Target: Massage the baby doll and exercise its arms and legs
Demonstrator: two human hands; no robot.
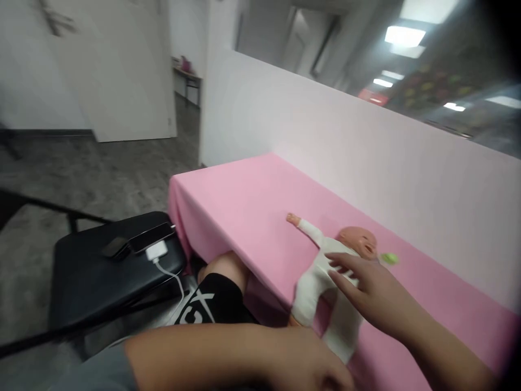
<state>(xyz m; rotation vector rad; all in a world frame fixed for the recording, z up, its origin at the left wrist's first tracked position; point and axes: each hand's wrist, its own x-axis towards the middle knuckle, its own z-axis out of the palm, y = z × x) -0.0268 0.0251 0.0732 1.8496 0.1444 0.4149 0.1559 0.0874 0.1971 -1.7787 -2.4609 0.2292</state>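
A baby doll in a white bodysuit lies on its back on the pink-covered table, one arm stretched out and its head towards the wall. Over the doll's chest is my right hand, fingers apart and extended; whether it touches the suit I cannot tell. My left hand is low in the view, near the doll's legs, bent downward, with its fingers blurred and partly cut off by the bottom edge. Beside the doll's head sits a small light-green object, too blurred to name.
To the left stands a black chair bearing a phone, a white charger with a cable, and a small dark item. My knee is against the table's side. A white wall with a mirror or window runs behind.
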